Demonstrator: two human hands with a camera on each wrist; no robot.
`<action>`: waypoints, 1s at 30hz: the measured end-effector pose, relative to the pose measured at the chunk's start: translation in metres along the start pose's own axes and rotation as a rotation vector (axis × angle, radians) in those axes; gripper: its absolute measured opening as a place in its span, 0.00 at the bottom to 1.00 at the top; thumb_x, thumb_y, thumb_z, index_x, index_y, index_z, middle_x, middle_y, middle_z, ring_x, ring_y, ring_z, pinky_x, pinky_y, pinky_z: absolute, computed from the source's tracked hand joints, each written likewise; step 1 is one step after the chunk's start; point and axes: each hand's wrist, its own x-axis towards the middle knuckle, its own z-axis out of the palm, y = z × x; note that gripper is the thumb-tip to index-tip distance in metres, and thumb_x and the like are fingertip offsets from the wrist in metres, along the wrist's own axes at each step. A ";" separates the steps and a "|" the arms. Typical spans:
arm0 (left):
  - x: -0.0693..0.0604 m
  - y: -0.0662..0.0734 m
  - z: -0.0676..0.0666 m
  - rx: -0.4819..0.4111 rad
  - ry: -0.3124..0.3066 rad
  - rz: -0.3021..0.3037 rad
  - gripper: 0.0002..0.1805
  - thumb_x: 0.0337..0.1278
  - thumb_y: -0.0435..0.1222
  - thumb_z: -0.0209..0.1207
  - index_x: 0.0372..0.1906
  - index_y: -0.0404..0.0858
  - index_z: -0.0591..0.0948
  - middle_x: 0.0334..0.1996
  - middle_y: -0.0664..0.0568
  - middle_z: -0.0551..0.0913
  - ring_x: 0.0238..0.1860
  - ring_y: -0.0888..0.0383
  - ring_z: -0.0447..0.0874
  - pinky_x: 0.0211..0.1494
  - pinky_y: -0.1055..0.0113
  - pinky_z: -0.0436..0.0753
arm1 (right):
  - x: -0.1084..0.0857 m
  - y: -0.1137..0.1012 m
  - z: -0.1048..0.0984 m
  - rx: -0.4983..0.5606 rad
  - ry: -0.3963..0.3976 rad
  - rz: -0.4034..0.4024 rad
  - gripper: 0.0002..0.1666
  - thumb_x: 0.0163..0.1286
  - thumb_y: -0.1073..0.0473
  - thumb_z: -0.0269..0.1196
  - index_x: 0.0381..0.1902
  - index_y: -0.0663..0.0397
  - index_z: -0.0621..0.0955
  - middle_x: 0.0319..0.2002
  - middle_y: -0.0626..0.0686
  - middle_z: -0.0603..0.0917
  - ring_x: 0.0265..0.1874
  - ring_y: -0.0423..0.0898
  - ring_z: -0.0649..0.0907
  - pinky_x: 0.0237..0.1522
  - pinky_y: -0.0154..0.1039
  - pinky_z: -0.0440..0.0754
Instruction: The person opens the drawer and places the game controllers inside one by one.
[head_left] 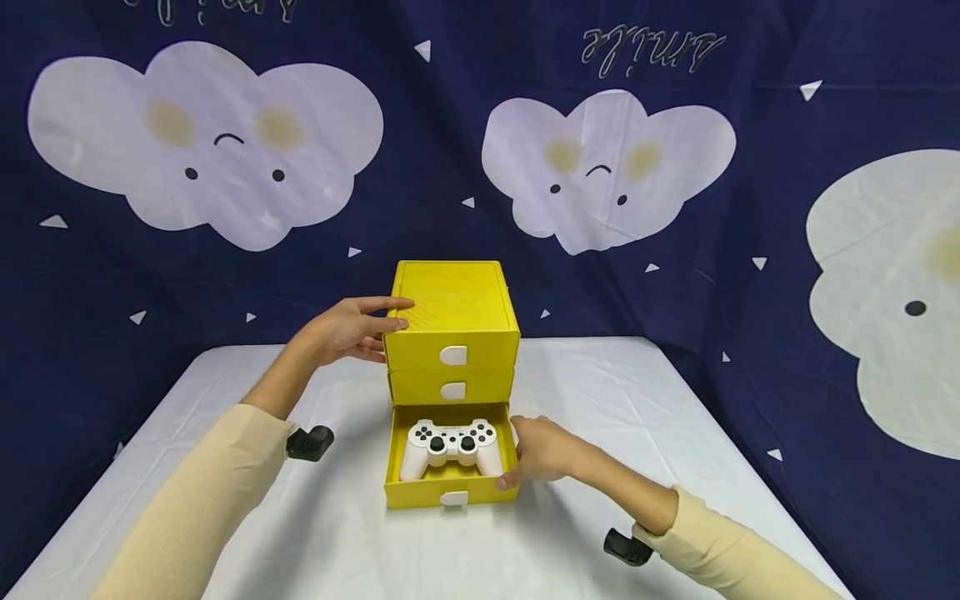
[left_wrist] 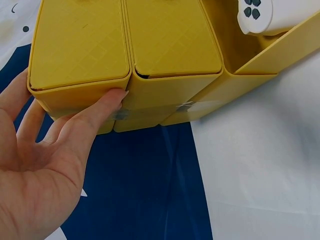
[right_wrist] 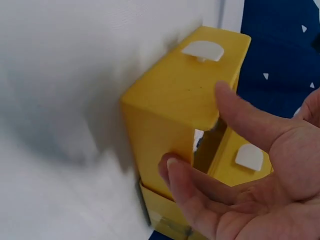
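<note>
A yellow drawer unit [head_left: 456, 296] with several white-tabbed drawers stands on the white table. Its bottom drawer [head_left: 420, 497] is pulled out toward me, and a white game controller [head_left: 450, 446] lies inside. My left hand [head_left: 347, 331] rests on the unit's upper left edge, some fingers on the top and others against the side; the left wrist view shows one fingertip on the side wall [left_wrist: 155, 102]. At the drawer's right front corner, my right hand [head_left: 543, 450] grips it, thumb by the front panel [right_wrist: 175, 85] and bent fingers against the outer side.
White cloth covers the table [head_left: 592, 392]. Behind it hangs a dark blue curtain [head_left: 435, 208] with clouds and small triangles. Black wrist cameras show at my left sleeve [head_left: 180, 500] and my right sleeve [head_left: 720, 542].
</note>
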 end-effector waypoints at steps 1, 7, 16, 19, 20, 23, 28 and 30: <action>0.000 0.000 0.000 0.001 -0.001 -0.001 0.32 0.72 0.45 0.60 0.77 0.54 0.67 0.69 0.41 0.74 0.54 0.47 0.86 0.61 0.49 0.85 | 0.000 0.001 0.001 0.009 -0.002 0.002 0.51 0.46 0.52 0.84 0.63 0.69 0.73 0.32 0.53 0.87 0.33 0.47 0.84 0.41 0.48 0.86; -0.001 0.000 0.000 0.007 -0.005 0.002 0.32 0.72 0.45 0.60 0.77 0.54 0.67 0.70 0.40 0.74 0.54 0.47 0.86 0.60 0.50 0.85 | 0.000 0.004 0.005 0.079 0.012 -0.012 0.53 0.45 0.58 0.83 0.65 0.72 0.70 0.29 0.52 0.86 0.29 0.47 0.84 0.34 0.44 0.85; -0.001 0.000 0.001 0.018 0.007 -0.012 0.32 0.72 0.46 0.60 0.77 0.54 0.67 0.68 0.41 0.75 0.54 0.46 0.85 0.61 0.50 0.85 | -0.001 0.006 0.008 0.199 0.006 -0.016 0.57 0.48 0.63 0.81 0.71 0.75 0.65 0.20 0.50 0.84 0.22 0.55 0.87 0.27 0.37 0.83; -0.001 0.000 0.001 0.018 0.008 -0.013 0.32 0.72 0.46 0.60 0.77 0.54 0.67 0.68 0.41 0.74 0.55 0.45 0.85 0.61 0.50 0.85 | 0.000 0.007 0.007 0.194 0.008 -0.016 0.58 0.47 0.62 0.81 0.71 0.75 0.64 0.20 0.50 0.85 0.23 0.53 0.87 0.31 0.40 0.85; -0.001 0.000 0.001 0.019 0.009 -0.014 0.32 0.72 0.46 0.60 0.77 0.54 0.67 0.69 0.41 0.74 0.56 0.45 0.85 0.61 0.50 0.85 | 0.000 0.007 0.007 0.191 0.009 -0.015 0.58 0.47 0.62 0.82 0.71 0.75 0.64 0.20 0.50 0.85 0.23 0.52 0.87 0.32 0.41 0.85; -0.001 0.000 0.000 0.018 0.010 -0.015 0.32 0.72 0.46 0.60 0.77 0.54 0.67 0.69 0.41 0.74 0.56 0.45 0.84 0.61 0.50 0.85 | 0.001 0.008 0.007 0.178 0.017 -0.008 0.59 0.47 0.61 0.82 0.71 0.75 0.64 0.21 0.49 0.85 0.23 0.50 0.87 0.35 0.43 0.86; 0.000 0.001 0.001 0.019 0.009 -0.015 0.32 0.71 0.46 0.61 0.77 0.54 0.67 0.69 0.41 0.74 0.57 0.45 0.84 0.61 0.50 0.85 | 0.005 0.010 0.008 0.161 0.044 -0.003 0.60 0.47 0.59 0.82 0.72 0.75 0.64 0.22 0.48 0.86 0.23 0.46 0.87 0.37 0.42 0.86; 0.000 0.002 0.001 0.021 0.007 -0.013 0.32 0.71 0.46 0.61 0.77 0.55 0.67 0.70 0.41 0.73 0.57 0.44 0.84 0.61 0.50 0.85 | 0.007 0.011 0.007 0.153 0.062 -0.003 0.59 0.47 0.59 0.82 0.71 0.75 0.65 0.23 0.49 0.87 0.24 0.44 0.86 0.36 0.41 0.86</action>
